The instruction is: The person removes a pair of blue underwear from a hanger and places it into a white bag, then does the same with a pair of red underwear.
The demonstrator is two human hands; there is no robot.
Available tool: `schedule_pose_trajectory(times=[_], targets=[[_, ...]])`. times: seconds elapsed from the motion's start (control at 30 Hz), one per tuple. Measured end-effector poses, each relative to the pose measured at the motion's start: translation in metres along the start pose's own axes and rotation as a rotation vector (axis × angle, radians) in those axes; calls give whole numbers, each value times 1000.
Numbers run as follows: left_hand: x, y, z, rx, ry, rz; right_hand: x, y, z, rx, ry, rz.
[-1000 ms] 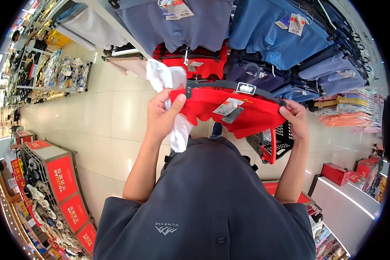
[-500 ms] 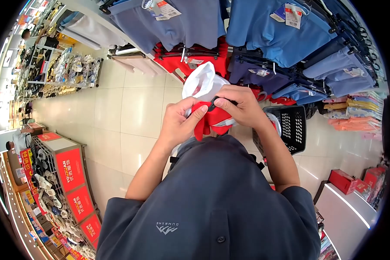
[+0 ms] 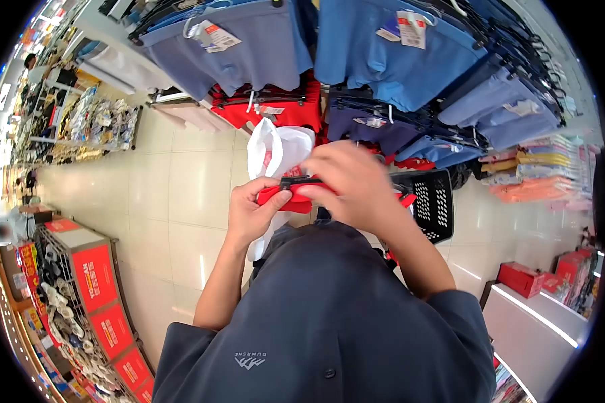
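Note:
My left hand (image 3: 254,209) pinches a red garment (image 3: 296,203) and the black clip hanger (image 3: 296,181) along its top edge, thumb on the near side. The garment hangs folded in front of my waist. My right hand (image 3: 353,185) is over the hanger's right part, smeared by motion; its thumb lies by the red cloth, and its grip does not show clearly. Just beyond both hands hangs a white plastic bag (image 3: 286,144) with red print, its mouth partly open. What holds the bag up is hidden.
Racks of blue shorts (image 3: 376,57) and red clothes (image 3: 275,111) stand close ahead. A black basket (image 3: 433,208) is to my right. Left is a shoe bin (image 3: 97,275) with red panels; a white counter (image 3: 531,336) is at lower right. Two people are far left.
The hanger is now held level across both hands. My left hand has moved to its left part, while my right hand has risen and blurs. The view has shifted slightly.

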State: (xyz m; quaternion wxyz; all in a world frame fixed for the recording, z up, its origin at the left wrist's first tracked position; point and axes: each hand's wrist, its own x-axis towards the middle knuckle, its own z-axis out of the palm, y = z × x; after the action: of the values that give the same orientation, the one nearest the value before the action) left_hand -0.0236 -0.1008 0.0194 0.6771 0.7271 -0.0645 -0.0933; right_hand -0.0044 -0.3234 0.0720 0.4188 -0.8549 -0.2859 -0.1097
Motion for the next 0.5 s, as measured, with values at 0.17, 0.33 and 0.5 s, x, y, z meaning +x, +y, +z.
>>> schedule_pose_trajectory(times=[0.17,0.33,0.5], targets=[[-21,-13,-26,-127,135,-113,-44,40,-48,-149,-77,339],[-25,-24,-42,-208,222,-194,-68,95,4,454,-394,579],[-23,-33,-80,-348,498,-373,-52,125,29,374,-272,612]])
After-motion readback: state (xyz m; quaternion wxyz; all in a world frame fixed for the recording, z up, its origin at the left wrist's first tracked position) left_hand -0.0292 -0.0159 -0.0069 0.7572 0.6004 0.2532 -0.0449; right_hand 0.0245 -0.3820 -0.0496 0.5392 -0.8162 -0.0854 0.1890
